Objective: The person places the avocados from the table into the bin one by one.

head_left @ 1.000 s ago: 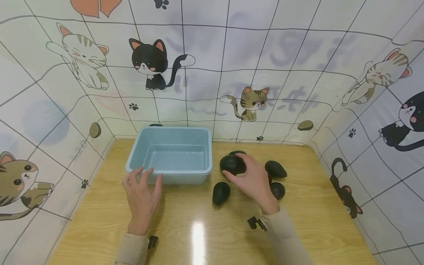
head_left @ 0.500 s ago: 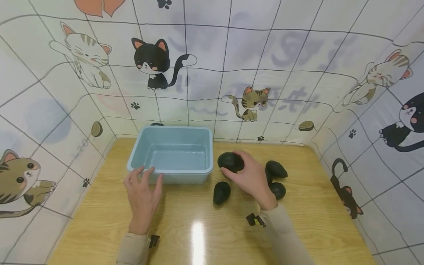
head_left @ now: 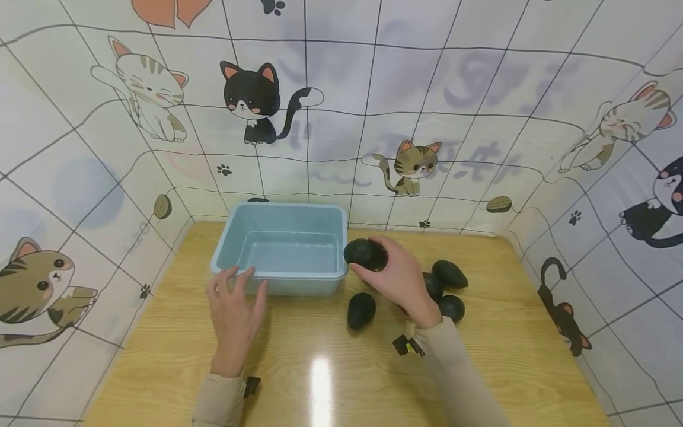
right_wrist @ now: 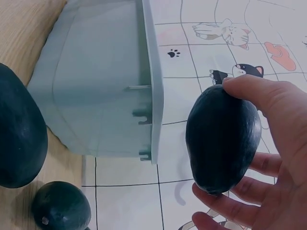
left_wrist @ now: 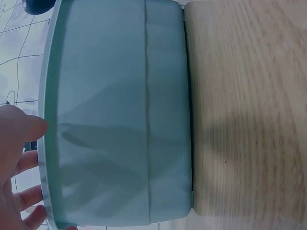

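My right hand (head_left: 397,276) grips a dark, smooth avocado (head_left: 363,254) between thumb and fingers, raised beside the right rim of a pale blue plastic bin (head_left: 293,276). In the right wrist view that avocado (right_wrist: 221,139) stands apart from the bin wall. My left hand (head_left: 235,317) is at the bin's near left side, fingers loosely spread with the tips at the rim. Seen from the left wrist, the thumb and fingers (left_wrist: 29,196) lie along that rim. The bin's visible floor is bare.
One avocado (head_left: 361,311) lies on the wooden table (head_left: 299,356) in front of the bin's right corner. Several more, including one avocado (head_left: 450,274), lie to the right of my right wrist. A cat-patterned wall covering (head_left: 341,136) encloses the back and sides.
My right hand has lifted the avocado and carried it left to the bin's right rim. The left hand has kept its place at the bin. The head view has shifted slightly.
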Available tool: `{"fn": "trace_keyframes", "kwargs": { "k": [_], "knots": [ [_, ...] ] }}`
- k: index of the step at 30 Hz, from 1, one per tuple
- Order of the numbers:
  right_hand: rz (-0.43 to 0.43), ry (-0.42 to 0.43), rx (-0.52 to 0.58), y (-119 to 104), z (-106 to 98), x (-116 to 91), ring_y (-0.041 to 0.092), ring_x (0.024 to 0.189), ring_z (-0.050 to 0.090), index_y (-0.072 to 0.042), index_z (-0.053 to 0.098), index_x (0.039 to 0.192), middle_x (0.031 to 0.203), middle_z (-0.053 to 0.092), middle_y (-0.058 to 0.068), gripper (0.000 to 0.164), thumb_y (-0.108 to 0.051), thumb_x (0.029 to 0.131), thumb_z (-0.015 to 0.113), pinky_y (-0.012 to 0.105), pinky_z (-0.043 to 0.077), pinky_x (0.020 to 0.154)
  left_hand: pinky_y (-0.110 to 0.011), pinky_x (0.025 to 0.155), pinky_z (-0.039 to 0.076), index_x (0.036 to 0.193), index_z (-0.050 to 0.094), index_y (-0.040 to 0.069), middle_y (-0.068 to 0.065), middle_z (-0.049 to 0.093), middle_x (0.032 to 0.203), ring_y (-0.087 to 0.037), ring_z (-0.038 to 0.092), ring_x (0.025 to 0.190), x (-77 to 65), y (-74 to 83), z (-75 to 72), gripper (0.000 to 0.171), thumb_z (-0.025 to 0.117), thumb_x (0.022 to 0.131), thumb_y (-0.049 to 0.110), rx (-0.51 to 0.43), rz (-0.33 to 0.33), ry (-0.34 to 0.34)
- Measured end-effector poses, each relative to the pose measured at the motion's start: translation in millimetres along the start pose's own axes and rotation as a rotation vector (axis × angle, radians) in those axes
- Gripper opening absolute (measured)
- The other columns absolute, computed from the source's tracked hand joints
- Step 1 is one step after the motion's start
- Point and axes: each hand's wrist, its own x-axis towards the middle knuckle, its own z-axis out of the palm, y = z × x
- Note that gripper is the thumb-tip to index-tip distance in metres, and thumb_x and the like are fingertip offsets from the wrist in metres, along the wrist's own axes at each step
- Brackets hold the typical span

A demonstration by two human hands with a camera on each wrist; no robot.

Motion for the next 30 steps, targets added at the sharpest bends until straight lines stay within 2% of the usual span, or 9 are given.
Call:
{"fn": "trace_keyframes", "kwargs": {
  "k": [7, 17, 23, 30],
  "knots": [
    [-0.011, -0.031, 0.016, -4.2, 4.5, 4.3, 0.032, 0.136, 0.061, -0.018, 0.06, 0.148, 0.15, 0.064, 0.005, 0.081, -0.065, 0.085, 0.08, 0.055, 0.051, 0.109, -0.064, 0.091, 0.047, 0.12, 0.072, 0.001, -0.031, 0.06, 0.13, -0.055, 0.049, 0.121, -1.6, -0.8, -0.9, 0.038, 0.079, 0.093, 0.028, 0.012, -0.004, -0.019],
    [-0.028, -0.087, 0.024, -9.8, 10.5, 13.1, 0.027, 0.128, 0.065, -0.022, 0.061, 0.146, 0.144, 0.067, 0.001, 0.078, -0.067, 0.084, 0.079, 0.05, 0.056, 0.103, -0.065, 0.095, 0.044, 0.12, 0.072, 0.001, -0.031, 0.061, 0.129, -0.055, 0.049, 0.122, -1.1, -0.5, -1.1, 0.037, 0.079, 0.092, 0.025, 0.0, 0.007, -0.007],
    [-0.048, -0.11, 0.007, -15.4, 9.7, 18.6, 0.029, 0.131, 0.064, -0.019, 0.06, 0.148, 0.146, 0.066, 0.003, 0.08, -0.063, 0.085, 0.08, 0.052, 0.055, 0.105, -0.066, 0.095, 0.044, 0.119, 0.072, 0.001, -0.031, 0.061, 0.129, -0.056, 0.049, 0.121, -1.7, -0.7, -0.6, 0.037, 0.079, 0.092, 0.025, -0.005, 0.006, 0.0],
    [-0.068, -0.138, 0.043, -20.1, 10.6, 23.5, 0.028, 0.13, 0.064, -0.017, 0.06, 0.149, 0.147, 0.065, 0.004, 0.078, -0.058, 0.085, 0.083, 0.05, 0.056, 0.104, -0.065, 0.093, 0.045, 0.12, 0.072, 0.002, -0.031, 0.06, 0.13, -0.055, 0.048, 0.122, -2.3, -1.1, 0.0, 0.036, 0.079, 0.093, 0.025, -0.012, -0.002, -0.001]
  ]
}}
